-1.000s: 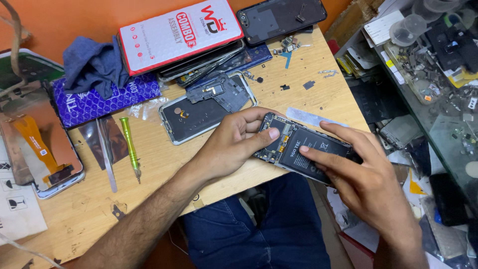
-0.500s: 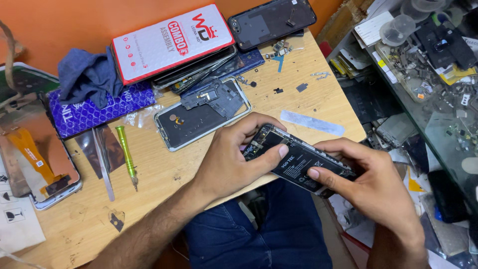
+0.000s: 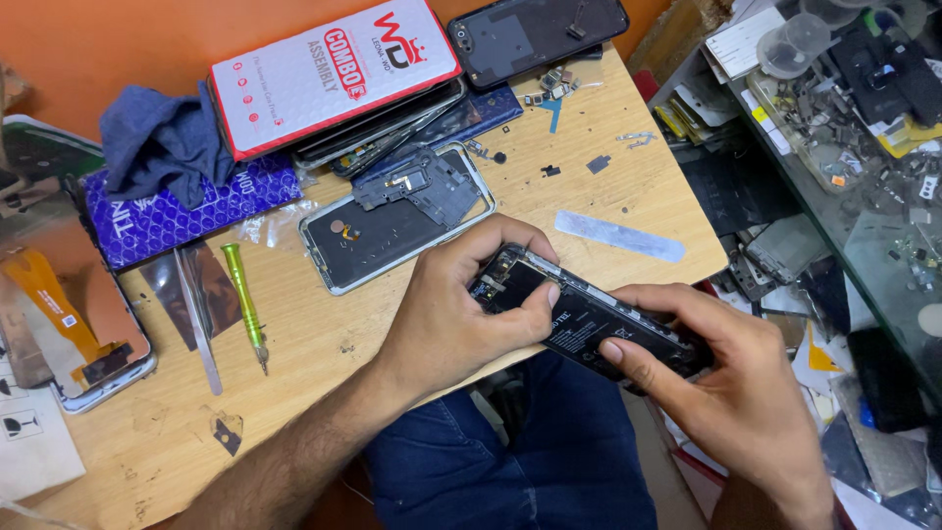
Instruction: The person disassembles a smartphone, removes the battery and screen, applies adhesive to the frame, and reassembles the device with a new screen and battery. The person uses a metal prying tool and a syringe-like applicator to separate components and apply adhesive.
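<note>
Opened phone [image 3: 589, 319] had come off the bench [image 3: 324, 344], now held past its front edge. Left hand [image 3: 456, 314] pinched phone's upper end; right hand [image 3: 731, 378] clasped its lower end. Suggests close work inside had begun.

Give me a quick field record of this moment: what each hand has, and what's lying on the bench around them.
left hand: grips the upper end of the opened phone, thumb pressed on its inner parts
right hand: holds the phone's lower end, fingers wrapped round its edge
phone position: held at the near edge of the wooden bench, over the lap
bench, centre: phone frame, dark plate on top
bench, left: green screwdriver, blue cloth
bench, back: red and white box, black phone back
</note>
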A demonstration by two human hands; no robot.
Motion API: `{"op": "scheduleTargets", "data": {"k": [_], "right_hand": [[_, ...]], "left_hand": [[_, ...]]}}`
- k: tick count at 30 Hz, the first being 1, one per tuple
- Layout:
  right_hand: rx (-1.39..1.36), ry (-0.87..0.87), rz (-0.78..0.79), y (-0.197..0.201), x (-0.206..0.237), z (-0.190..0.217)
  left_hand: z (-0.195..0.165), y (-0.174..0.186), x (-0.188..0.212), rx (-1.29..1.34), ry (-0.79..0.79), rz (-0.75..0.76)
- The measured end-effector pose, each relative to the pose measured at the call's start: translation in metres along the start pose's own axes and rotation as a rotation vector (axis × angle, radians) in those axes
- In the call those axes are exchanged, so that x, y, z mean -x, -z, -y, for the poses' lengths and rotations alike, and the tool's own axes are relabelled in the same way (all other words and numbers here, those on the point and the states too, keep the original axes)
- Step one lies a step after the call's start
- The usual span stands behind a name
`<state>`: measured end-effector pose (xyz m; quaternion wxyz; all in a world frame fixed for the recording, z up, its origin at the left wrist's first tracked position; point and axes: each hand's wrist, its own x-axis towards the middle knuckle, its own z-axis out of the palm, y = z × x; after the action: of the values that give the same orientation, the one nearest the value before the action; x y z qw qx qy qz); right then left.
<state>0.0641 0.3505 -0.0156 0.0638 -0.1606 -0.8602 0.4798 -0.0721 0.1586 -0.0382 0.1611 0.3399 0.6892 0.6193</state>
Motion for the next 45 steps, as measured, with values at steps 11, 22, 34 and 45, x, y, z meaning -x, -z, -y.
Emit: {"op": "scheduleTargets", "data": {"k": [11,22,34,45], "right_hand": [[0.1,0.053,-0.056,-0.004,0.005,0.013],[0.429,0.609,-0.325,0.0,0.004,0.015],[0.638,0.983,-0.497,-0.006,-0.017,-0.005],[-0.31,0.626,-0.242,-0.05,-0.021,0.0]], "left_hand": [[-0.001,0.003,-0.001,0.023,0.095,0.038],[0.023,0.008,-0.008,0.475,0.197,0.074],[0.007,0.025,-0.008,0.818,0.26,0.2],[-0.016,0.03,0.005,0.29,-0.282,0.111]]}}
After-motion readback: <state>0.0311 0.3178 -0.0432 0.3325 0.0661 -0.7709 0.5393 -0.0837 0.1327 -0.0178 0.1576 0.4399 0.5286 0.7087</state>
